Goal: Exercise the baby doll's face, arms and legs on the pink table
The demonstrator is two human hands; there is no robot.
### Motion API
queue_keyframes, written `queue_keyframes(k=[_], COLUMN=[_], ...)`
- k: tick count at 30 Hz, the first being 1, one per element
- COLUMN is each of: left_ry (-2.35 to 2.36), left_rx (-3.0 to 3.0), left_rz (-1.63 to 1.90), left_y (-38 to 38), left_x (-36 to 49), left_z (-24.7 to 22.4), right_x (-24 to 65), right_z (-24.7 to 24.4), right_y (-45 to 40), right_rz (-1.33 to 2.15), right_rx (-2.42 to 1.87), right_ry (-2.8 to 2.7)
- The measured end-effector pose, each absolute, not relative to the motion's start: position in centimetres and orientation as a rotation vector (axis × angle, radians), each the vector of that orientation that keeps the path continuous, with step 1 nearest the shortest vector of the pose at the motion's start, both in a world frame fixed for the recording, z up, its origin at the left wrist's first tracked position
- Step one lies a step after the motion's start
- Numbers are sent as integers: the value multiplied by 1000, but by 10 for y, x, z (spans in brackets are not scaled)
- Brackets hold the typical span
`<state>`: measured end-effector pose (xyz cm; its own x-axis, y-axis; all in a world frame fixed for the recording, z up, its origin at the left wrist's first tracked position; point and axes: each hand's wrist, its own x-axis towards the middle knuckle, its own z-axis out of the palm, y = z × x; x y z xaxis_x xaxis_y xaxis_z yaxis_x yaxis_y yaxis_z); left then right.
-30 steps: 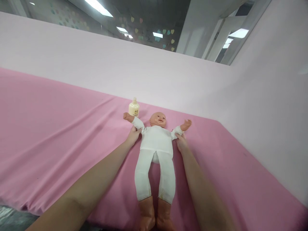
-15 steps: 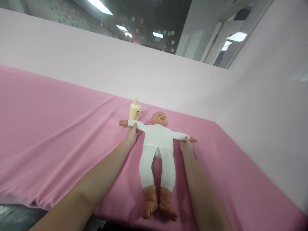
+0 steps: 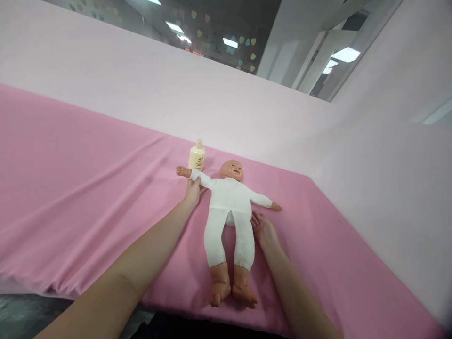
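A baby doll (image 3: 230, 195) with a white cloth body lies on its back, head away from me, arms spread. My left hand (image 3: 194, 190) is closed around the doll's arm on the left, thumb on top of the white sleeve near the wrist. Beside the doll's hip on the right, my right hand (image 3: 264, 229) is open with its fingers apart, below the doll's other arm and holding nothing. A bottle of pale yellow liquid (image 3: 197, 156) stands just behind the doll's arm on the left.
The pink sheet (image 3: 106, 188) under the doll has creases on the left. A white wall (image 3: 158, 99) rises behind it and along the right, with a window (image 3: 226, 28) above. The sheet's front edge is close to me.
My right hand has let go of the doll's arm and moved inward to its hip. The doll's arm on the left is slightly raised in my left hand.
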<state>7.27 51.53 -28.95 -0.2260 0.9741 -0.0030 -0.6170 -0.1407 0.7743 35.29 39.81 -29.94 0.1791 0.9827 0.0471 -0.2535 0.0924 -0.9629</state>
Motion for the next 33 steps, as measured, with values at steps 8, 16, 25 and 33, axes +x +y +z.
queue_keyframes(k=[8, 16, 25, 33], left_ry=[796, 832, 909, 867], left_rx=[641, 742, 1479, 1799], left_rz=[1652, 1635, 1580, 1485], left_y=[515, 518, 508, 497], left_x=[75, 74, 83, 81], left_z=[-288, -291, -295, -288], right_x=[312, 324, 317, 308], right_z=[-247, -236, -201, -242], right_y=[273, 238, 346, 396], right_rz=[1819, 2147, 2310, 2255], right_rx=[-1116, -898, -616, -634], right_ry=[-705, -706, -854, -908])
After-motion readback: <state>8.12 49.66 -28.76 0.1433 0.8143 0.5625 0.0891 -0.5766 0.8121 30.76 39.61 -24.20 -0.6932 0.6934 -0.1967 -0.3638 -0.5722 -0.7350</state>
